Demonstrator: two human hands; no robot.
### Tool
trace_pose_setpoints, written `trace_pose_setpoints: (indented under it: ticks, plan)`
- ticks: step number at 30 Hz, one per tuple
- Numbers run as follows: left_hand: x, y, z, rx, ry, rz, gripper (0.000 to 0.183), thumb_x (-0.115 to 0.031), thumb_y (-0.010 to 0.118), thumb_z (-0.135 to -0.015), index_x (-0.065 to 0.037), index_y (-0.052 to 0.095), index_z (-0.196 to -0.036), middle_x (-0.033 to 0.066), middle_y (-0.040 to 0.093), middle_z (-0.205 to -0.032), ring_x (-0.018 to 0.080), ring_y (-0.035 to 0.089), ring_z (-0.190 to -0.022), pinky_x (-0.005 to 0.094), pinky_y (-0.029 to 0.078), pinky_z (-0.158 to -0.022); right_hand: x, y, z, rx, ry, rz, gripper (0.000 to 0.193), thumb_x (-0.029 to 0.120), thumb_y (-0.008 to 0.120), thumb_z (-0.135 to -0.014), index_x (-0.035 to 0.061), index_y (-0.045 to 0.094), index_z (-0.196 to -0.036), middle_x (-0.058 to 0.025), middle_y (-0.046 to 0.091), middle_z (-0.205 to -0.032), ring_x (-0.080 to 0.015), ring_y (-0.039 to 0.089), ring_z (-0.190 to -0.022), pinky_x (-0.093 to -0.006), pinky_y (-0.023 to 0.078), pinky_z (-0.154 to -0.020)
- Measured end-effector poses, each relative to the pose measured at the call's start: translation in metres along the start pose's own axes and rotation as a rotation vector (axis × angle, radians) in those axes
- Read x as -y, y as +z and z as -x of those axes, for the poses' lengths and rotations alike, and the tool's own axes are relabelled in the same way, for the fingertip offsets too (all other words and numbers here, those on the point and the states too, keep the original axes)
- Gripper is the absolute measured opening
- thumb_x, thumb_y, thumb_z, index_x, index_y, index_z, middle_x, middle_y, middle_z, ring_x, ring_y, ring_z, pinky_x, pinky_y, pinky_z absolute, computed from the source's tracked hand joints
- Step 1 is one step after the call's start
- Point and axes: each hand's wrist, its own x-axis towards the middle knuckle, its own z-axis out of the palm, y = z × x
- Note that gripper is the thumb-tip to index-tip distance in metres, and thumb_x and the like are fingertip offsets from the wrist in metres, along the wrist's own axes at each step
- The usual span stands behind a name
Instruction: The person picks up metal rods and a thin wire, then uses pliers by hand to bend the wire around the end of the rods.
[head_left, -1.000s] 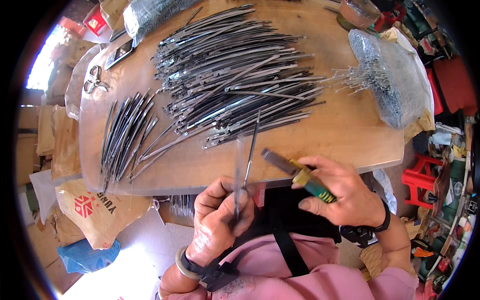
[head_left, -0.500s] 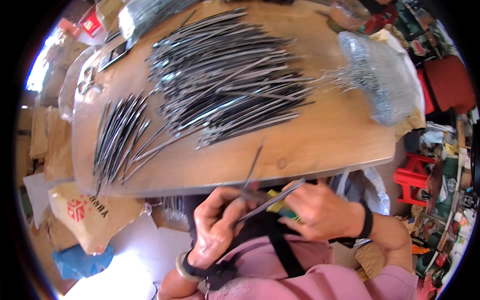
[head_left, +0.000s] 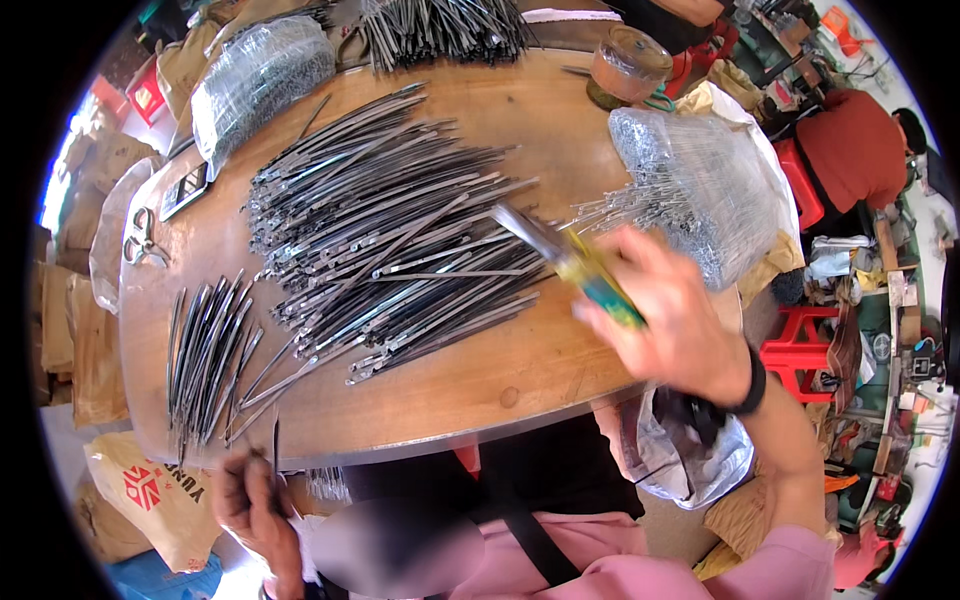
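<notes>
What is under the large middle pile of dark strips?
The brown tabletop shows around the pile of dark strips; whatever lies directly beneath is covered and cannot be seen.

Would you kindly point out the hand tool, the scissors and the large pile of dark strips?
Hand tool (head_left: 580, 267): head view, yellow part of its handle.
Scissors (head_left: 145, 242): head view, the middle, between the ends.
Large pile of dark strips (head_left: 385, 235): head view, middle of the pile.

Left hand (head_left: 260, 510) low and curled, right hand (head_left: 672, 318) higher, closed and blurred, right forearm (head_left: 788, 440) slanting up and inward
</notes>
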Motion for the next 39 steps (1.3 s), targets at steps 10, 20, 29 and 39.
trace_pose_setpoints:
  ticks: [10,20,29,39]
  plan:
    - [-0.031,0.029,-0.035,0.233,0.443,-0.494,0.03,0.004,0.062,-0.076,0.006,0.062,-0.106,0.0165,0.062,-0.101,0.0285,0.059,-0.096,0.035,0.045,-0.087,-0.044,0.01,-0.038,-0.068,-0.318,0.452,0.014,0.003,0.064,-0.06,0.0007,0.055,-0.071,-0.0127,0.054,-0.096,-0.0281,0.055,-0.085,-0.0381,0.049,-0.074]
    - [-0.048,0.161,-0.091,0.512,1.066,-0.888,0.018,0.007,0.063,-0.077,0.002,0.061,-0.094,0.0156,0.055,-0.093,0.0347,0.054,-0.088,0.0419,0.046,-0.075,-0.007,-0.025,-0.025,-0.366,-0.138,0.316,0.026,-0.002,0.067,-0.055,-0.0036,0.059,-0.079,-0.016,0.059,-0.105,-0.0344,0.06,-0.087,-0.0372,0.052,-0.072]
    - [-0.051,0.148,-0.091,0.447,1.009,-0.72,0.009,0.007,0.057,-0.086,0.004,0.055,-0.094,0.0145,0.056,-0.083,0.0308,0.058,-0.072,0.0375,0.047,-0.065,-0.002,0.004,0.033,-0.946,0.349,-0.807,0.015,0.003,0.067,-0.086,0.0007,0.063,-0.101,-0.0106,0.06,-0.113,-0.0082,0.053,-0.074,-0.0231,0.044,-0.063]
    - [-0.036,0.073,-0.003,0.323,-0.362,0.506,0.028,-0.009,0.062,-0.091,0.002,0.053,-0.114,0.0118,0.06,-0.077,0.0166,0.054,-0.046,0.0252,0.04,-0.034,0.005,0.011,0.111,-0.833,0.855,-1.265,0.009,0.002,0.066,-0.085,0.0005,0.065,-0.094,-0.0115,0.06,-0.108,-0.0154,0.056,-0.082,-0.0271,0.046,-0.068]
